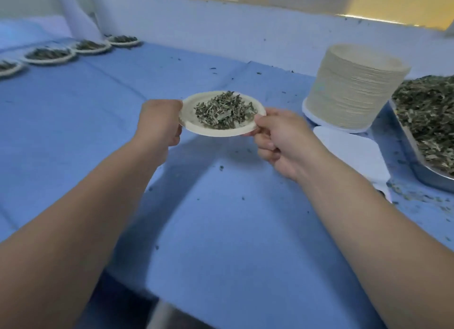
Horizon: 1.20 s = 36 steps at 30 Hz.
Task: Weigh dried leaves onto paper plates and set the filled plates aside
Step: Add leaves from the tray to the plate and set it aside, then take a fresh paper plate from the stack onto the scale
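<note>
Head camera: we hold a filled paper plate [189,113] above the blue-covered table [221,230]. The left hand [159,122] pinches its left rim and the right hand [282,142] its right rim, with dried leaves [224,110] heaped at the centre. We judge the plate light and flimsy and the leaves loose enough to spill, so a level grip on opposite rims suits it. A row of filled plates [49,54] lies at far left, and a stack of empty plates [353,87] stands at right.
</note>
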{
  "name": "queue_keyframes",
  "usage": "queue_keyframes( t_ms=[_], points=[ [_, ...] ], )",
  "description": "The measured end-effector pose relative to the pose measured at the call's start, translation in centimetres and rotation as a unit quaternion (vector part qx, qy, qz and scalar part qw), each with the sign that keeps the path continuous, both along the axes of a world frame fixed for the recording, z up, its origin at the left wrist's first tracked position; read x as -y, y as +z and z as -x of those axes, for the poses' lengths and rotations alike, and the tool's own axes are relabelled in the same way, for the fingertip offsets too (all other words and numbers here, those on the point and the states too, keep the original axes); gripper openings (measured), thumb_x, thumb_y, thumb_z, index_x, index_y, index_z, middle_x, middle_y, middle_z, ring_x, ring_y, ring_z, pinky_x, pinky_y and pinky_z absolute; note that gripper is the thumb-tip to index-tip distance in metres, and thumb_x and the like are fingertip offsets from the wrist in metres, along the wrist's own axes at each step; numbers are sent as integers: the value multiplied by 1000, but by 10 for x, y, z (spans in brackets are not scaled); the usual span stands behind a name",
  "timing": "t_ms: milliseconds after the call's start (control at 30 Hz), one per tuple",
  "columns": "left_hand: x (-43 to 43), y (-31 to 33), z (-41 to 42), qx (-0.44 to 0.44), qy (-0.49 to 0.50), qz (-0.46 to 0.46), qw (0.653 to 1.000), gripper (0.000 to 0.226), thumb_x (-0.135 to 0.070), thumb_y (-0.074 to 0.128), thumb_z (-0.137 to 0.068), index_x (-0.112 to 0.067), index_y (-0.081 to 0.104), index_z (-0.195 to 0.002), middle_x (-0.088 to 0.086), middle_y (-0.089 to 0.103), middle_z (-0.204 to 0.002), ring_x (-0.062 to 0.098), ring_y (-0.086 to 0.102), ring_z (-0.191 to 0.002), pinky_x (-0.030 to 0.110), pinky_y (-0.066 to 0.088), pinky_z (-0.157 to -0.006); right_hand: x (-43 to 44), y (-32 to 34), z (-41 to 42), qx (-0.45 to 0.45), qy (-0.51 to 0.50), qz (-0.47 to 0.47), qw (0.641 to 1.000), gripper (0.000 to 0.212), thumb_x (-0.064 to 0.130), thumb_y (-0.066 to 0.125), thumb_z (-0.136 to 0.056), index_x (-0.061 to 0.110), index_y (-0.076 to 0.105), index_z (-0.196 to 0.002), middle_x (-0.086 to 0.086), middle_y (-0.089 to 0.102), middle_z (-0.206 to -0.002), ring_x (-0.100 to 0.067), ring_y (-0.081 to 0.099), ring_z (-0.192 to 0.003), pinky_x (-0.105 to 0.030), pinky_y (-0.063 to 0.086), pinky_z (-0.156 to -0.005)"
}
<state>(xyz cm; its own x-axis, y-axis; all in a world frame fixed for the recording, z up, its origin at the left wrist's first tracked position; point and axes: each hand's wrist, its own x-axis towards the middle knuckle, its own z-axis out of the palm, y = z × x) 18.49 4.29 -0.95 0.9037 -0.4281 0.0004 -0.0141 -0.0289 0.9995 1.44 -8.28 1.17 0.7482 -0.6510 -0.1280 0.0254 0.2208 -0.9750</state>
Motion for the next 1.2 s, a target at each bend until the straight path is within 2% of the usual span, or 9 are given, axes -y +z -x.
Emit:
queue_keyframes(
  t_ms=[167,333,533,600,767,867,967,1100,1200],
  points=[
    [-95,-10,-66,-3,88,-14,996,14,-8,50,-89,-11,51,-75,-5,29,-47,14,24,-39,21,19,-42,-66,-15,-93,-23,75,-11,997,20,4,42,-105,4,51,-122,-16,66,-70,-8,24,-37,-14,17,-34],
    [-182,-14,-122,11,164,-50,985,10,-7,49,-83,-12,58,-83,-1,35,-51,17,25,-45,23,21,-45,-131,-33,-178,-35,142,-35,989,13,3,41,-104,12,47,-111,-16,54,-81,-6,26,-36,-13,16,-35],
    [-263,-17,-186,31,306,-93,947,19,-17,48,-85,-17,66,-91,-2,72,-70,19,39,-49,25,33,-45,-195,-43,-264,-60,191,-54,978,15,4,39,-105,13,50,-111,-4,57,-59,-5,40,-35,-15,27,-32],
    [-282,-27,-198,32,345,-61,936,26,-15,45,-84,-16,68,-94,-1,72,-72,18,40,-46,25,33,-46,-214,-44,-292,-74,196,-48,977,15,4,40,-105,13,50,-113,-7,55,-70,-5,45,-34,-16,35,-33],
    [-305,-31,-223,15,441,85,894,22,-6,44,-84,-13,63,-75,-1,57,-53,19,38,-41,21,29,-42,-255,-50,-365,-77,219,-76,970,16,-1,39,-105,7,51,-99,-8,50,-77,-6,53,-36,-19,47,-38],
    [-313,-31,-233,-30,459,173,871,20,-3,48,-87,-9,63,-74,1,52,-51,19,34,-39,20,26,-43,-276,-52,-402,-73,244,-88,963,23,-4,34,-104,1,49,-120,-15,55,-93,-13,64,-42,-23,53,-43],
    [-315,-33,-239,-36,451,197,870,21,-2,49,-89,-8,63,-75,3,52,-52,18,33,-38,20,25,-43,-295,-51,-436,-80,272,-64,957,33,-11,26,-101,-1,41,-129,-23,58,-114,-21,71,-52,-26,56,-47],
    [-316,-31,-247,-88,387,243,885,22,3,42,-91,-5,61,-83,3,51,-55,13,35,-38,19,28,-40,-320,-46,-470,-83,294,-59,950,34,-14,21,-98,-1,41,-122,-26,63,-106,-25,73,-58,-28,58,-50],
    [-322,-30,-252,-158,328,328,871,24,4,39,-95,-2,62,-92,7,60,-67,14,53,-47,22,45,-45,-337,-44,-491,-95,314,-60,943,33,-12,19,-99,-5,42,-122,-26,70,-88,-26,72,-61,-29,59,-54]
  ],
)
